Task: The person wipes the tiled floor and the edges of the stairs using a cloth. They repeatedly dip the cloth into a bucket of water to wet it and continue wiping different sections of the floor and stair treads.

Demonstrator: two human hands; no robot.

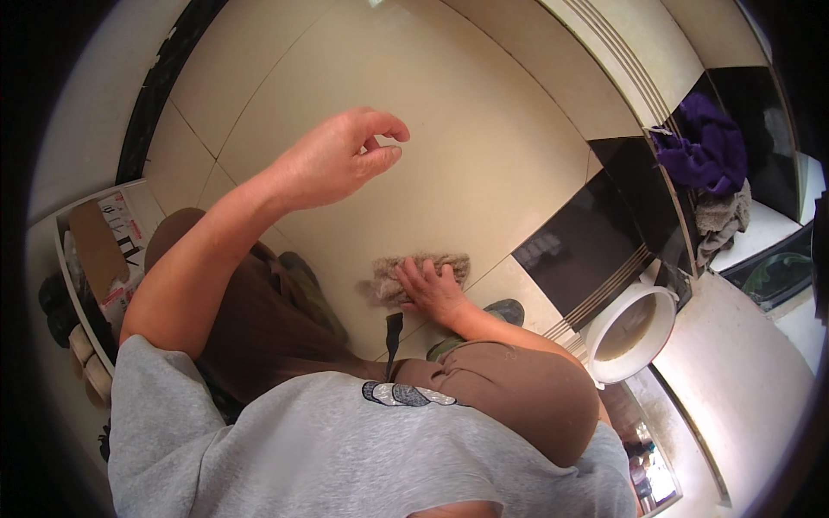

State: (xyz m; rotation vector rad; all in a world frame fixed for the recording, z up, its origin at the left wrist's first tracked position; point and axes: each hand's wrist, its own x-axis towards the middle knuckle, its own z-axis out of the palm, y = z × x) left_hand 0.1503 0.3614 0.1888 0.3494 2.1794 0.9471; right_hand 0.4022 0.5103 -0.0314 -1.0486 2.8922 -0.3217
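My left hand (372,146) is raised over the pale tiled floor (479,175), its fingers loosely curled, with a gap between thumb and forefinger and nothing held. Pressed down on a brown, shaggy rag (456,264) is my right hand (431,288), with its fingers spread over the cloth. The rag lies on the floor in front of my feet; its left end looks blurred. A narrow black item (393,333), whose kind I cannot tell, sticks up between my knees, just below the rag.
At the right stands a white bucket (664,333) of murky liquid. A purple cloth (706,149) and a grey-brown cloth (725,217) lie on the black-and-white tiled ledge above it. Shoes (90,362) and an open box with cardboard (97,249) are at the left.
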